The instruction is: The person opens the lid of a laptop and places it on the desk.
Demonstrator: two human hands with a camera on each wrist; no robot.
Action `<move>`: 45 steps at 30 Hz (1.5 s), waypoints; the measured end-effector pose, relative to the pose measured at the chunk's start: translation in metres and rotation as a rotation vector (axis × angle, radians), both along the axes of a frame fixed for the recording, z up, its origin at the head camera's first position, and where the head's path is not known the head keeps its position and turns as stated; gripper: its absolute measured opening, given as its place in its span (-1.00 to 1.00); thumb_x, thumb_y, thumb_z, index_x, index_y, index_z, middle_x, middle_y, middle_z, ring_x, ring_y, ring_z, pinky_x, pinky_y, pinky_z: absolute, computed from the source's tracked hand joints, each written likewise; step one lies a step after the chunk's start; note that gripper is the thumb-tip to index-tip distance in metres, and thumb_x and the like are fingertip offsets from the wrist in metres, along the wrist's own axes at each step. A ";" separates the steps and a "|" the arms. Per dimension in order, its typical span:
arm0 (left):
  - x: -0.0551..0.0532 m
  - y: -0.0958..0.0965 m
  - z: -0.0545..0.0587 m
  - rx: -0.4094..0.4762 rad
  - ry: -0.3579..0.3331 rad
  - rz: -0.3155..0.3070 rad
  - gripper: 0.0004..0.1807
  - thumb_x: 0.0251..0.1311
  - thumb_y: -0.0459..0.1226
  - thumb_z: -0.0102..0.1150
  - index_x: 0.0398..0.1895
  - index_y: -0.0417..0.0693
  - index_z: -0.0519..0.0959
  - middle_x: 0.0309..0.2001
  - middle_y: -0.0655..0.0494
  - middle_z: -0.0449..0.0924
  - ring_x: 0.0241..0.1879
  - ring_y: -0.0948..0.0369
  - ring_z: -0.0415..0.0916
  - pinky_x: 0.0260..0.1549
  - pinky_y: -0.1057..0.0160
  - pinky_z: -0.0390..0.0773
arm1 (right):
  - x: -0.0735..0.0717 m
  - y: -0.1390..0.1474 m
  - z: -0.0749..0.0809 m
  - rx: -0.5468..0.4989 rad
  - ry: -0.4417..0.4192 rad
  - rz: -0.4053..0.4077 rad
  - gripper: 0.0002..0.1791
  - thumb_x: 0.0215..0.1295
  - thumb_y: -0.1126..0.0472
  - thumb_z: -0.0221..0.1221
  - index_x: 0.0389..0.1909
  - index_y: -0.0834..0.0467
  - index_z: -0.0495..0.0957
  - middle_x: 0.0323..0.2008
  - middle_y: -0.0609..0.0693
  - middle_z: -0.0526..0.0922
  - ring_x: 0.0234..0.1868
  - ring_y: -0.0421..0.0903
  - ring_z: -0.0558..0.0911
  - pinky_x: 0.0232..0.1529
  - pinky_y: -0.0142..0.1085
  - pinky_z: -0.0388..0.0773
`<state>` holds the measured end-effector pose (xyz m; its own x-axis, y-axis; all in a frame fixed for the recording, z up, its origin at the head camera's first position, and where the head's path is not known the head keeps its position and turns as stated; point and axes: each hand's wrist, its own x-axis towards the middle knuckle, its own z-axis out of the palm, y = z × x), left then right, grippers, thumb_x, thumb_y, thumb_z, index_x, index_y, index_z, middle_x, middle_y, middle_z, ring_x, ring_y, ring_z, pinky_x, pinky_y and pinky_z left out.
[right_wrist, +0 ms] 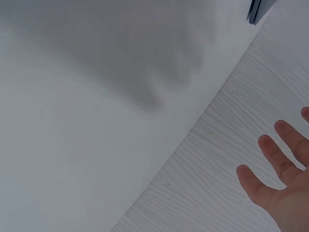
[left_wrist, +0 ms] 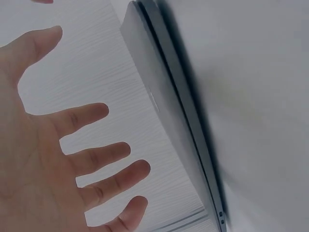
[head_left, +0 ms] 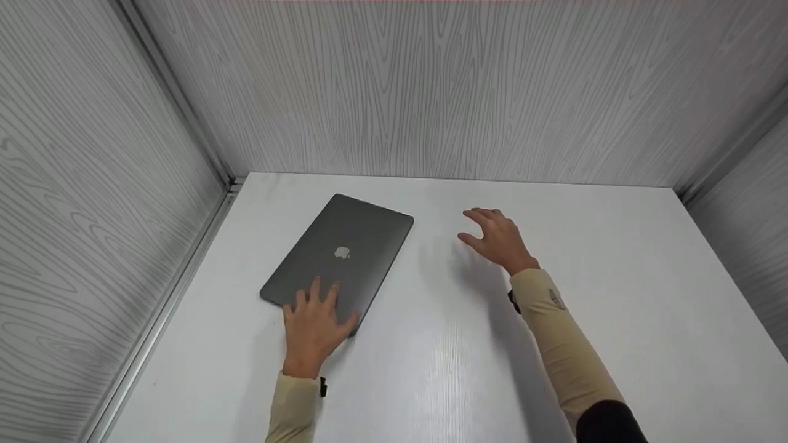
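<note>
Behind the worktop (head_left: 628, 295) rises a pale wood-grained back wall (head_left: 394, 92), with a left wall (head_left: 86, 215) and a right wall (head_left: 751, 215) of the same pattern standing at either side. The worktop itself is white and smooth, with a glare patch toward its near side. A metal rail (head_left: 154, 326) runs between its left edge and the left wall.

On the left half of the worktop, a dark grey laptop (head_left: 345, 269) lies flat and closed, set at a slant, its far end leaning toward the right. Two beige sleeves reach in from the near side: the right sleeve (head_left: 572, 351), dark at the elbow, and the shorter visible left sleeve (head_left: 294, 403).

Over the laptop's near end hovers the left hand (head_left: 314, 332), fingers and thumb spread wide; the left wrist view shows a gap between them and the lid. Well apart from the laptop, the right hand (head_left: 498, 241) hangs above the worktop with its fingers loosely bent and the thumb held away, holding nothing, its shadow falling below.

At the left cuff sits a small black piece (head_left: 323, 387). A pale apple logo (head_left: 342, 252) marks the lid. Smallest are the ports (left_wrist: 221, 217) on the laptop's side edge.
</note>
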<state>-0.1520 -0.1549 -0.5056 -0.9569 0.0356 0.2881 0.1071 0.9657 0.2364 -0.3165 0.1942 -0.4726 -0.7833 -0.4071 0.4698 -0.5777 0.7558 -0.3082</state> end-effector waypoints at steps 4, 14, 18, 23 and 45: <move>0.006 0.001 -0.004 -0.006 -0.009 0.015 -0.26 0.16 0.15 0.28 0.28 -0.16 0.56 0.30 -0.36 0.40 0.07 -0.31 0.43 -0.18 -0.32 0.44 | -0.005 -0.011 -0.001 0.003 -0.004 0.015 -0.51 0.28 0.11 0.39 0.12 0.33 0.62 0.09 0.31 0.64 0.09 0.30 0.60 -0.02 0.23 0.55; 0.014 0.006 -0.009 -0.038 -0.067 0.046 -0.20 0.12 0.22 0.29 0.23 -0.21 0.57 0.16 -0.39 0.44 -0.05 -0.33 0.46 -0.32 -0.27 0.52 | -0.012 -0.034 -0.015 0.046 -0.182 0.017 -0.53 0.32 0.14 0.36 0.15 0.32 0.60 0.14 0.28 0.62 0.16 0.26 0.57 0.11 0.17 0.50; 0.014 0.005 -0.008 -0.039 -0.078 0.045 -0.19 0.12 0.21 0.30 0.24 -0.22 0.55 0.19 -0.40 0.41 -0.05 -0.35 0.47 -0.32 -0.31 0.53 | -0.014 -0.041 -0.020 0.047 -0.261 0.016 -0.53 0.34 0.12 0.34 0.16 0.33 0.60 0.16 0.28 0.60 0.21 0.24 0.55 0.19 0.13 0.46; 0.015 0.004 -0.006 -0.024 -0.092 0.049 -0.16 0.10 0.20 0.33 0.26 -0.24 0.53 0.23 -0.44 0.37 -0.05 -0.36 0.48 -0.36 -0.32 0.54 | -0.016 -0.051 -0.024 0.076 -0.326 0.020 -0.52 0.36 0.12 0.31 0.17 0.34 0.59 0.17 0.28 0.59 0.23 0.25 0.53 0.22 0.11 0.44; 0.016 0.012 -0.002 0.092 -0.306 0.078 -0.03 0.12 0.22 0.34 0.43 -0.24 0.37 0.35 -0.55 0.18 0.11 -0.57 0.34 -0.18 -0.58 0.38 | -0.040 -0.102 -0.040 0.115 -0.540 0.010 -0.35 0.44 -0.02 0.23 0.39 0.28 0.40 0.41 0.31 0.34 0.44 0.25 0.28 0.37 0.10 0.27</move>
<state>-0.1362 -0.1431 -0.5080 -0.9984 -0.0539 -0.0141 -0.0555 0.9414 0.3326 -0.3566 0.0925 -0.5122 -0.8964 -0.4409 -0.0453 -0.3679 0.7972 -0.4787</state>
